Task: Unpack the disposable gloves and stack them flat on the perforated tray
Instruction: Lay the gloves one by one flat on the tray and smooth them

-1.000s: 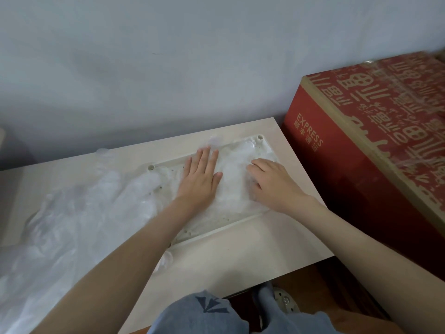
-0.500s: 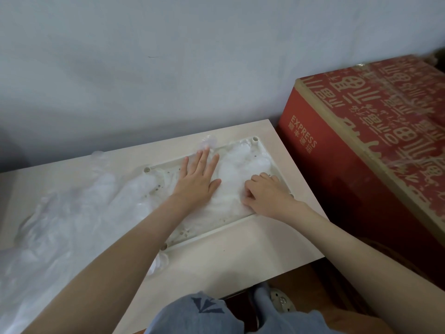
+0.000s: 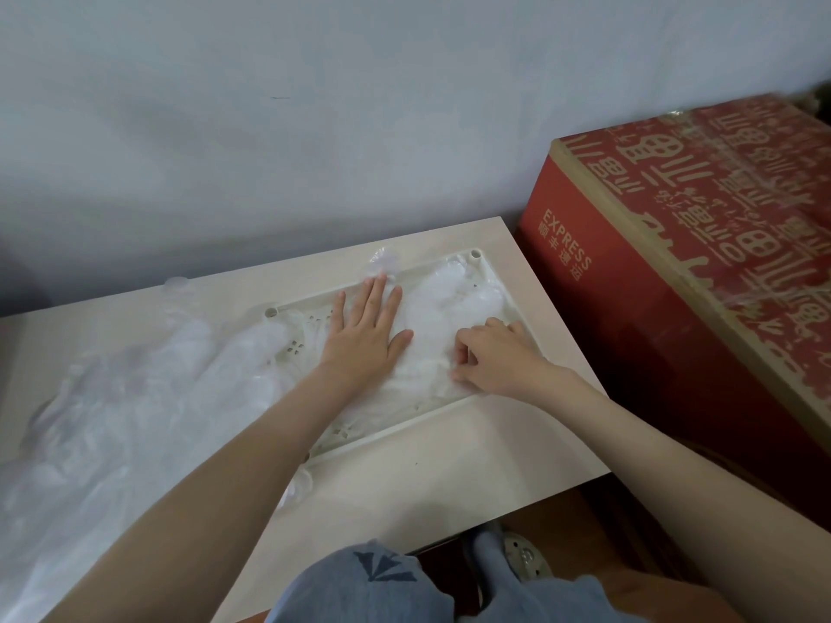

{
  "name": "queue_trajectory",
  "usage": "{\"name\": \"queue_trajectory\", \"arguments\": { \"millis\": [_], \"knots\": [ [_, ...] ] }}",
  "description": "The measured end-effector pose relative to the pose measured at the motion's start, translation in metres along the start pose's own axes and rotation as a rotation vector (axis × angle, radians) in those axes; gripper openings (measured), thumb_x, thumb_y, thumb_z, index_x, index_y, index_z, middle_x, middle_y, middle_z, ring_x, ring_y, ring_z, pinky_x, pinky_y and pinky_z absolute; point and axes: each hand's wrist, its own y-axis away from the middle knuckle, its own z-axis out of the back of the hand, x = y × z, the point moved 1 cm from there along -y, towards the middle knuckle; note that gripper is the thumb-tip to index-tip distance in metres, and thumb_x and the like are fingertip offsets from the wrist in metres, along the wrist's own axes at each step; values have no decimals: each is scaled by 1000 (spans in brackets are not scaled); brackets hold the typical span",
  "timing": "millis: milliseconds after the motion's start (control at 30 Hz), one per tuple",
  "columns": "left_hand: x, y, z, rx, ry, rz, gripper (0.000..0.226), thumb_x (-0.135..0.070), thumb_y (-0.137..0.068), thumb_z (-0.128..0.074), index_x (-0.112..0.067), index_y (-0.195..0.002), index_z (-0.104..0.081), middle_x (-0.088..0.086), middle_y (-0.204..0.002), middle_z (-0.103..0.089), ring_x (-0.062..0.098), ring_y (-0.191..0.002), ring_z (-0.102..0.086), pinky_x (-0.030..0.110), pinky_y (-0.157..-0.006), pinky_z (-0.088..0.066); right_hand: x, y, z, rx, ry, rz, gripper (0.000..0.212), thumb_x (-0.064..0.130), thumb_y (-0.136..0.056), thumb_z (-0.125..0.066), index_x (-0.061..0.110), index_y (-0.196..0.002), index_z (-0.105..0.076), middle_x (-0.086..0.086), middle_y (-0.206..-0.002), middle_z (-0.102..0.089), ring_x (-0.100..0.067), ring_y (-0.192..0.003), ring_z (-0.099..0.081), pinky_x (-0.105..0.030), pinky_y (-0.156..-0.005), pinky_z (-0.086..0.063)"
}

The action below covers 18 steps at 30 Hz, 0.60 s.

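The left hand (image 3: 366, 335), grip wide, pins the gloves (image 3: 443, 299) flat on the tray (image 3: 407, 431). At its 3 o'clock the right hand (image 3: 494, 359) pinches them, likely to smooth wrinkles.

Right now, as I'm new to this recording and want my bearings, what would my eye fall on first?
The big red cardboard box with gold lettering dominates the right, beside the pale table. At centre, the left hand presses flat on thin clear plastic gloves in the white perforated tray, while the right hand pinches them. A loose heap of clear plastic film sprawls over the table's left.
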Motion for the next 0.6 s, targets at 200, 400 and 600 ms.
{"name": "queue_trajectory", "arguments": {
  "millis": [200,400,600],
  "knots": [
    [2,4,3,17,17,35,65,-52,-100,-14,-22,-153,8,2,-158,23,16,-145,22,45,-116,16,-7,-1,-1,39,-79,-42,14,17,-90,-49,27,-81,-50,13,-84,-55,-15,-99,-40,-31,-85,-26],
    [0,5,5,5,6,87,68,-55,-99,-18,-22,-154,2,6,-159,21,23,-146,18,44,-116,14,-8,-4,7,-173,-40,0,13,10,-91,-45,20,-86,-50,10,-84,-54,-19,-98,-43,-33,-80,-21],
    [-7,5,7,12,6,138,68,-55,-98,-21,-20,-154,-3,8,-159,19,26,-147,13,43,-117,7,-6,-3,12,-153,-29,48,20,26,-93,-53,19,-112,-54,10,-100,-44,-17,-110,-39,-30,-87,-19]
  ]
}}
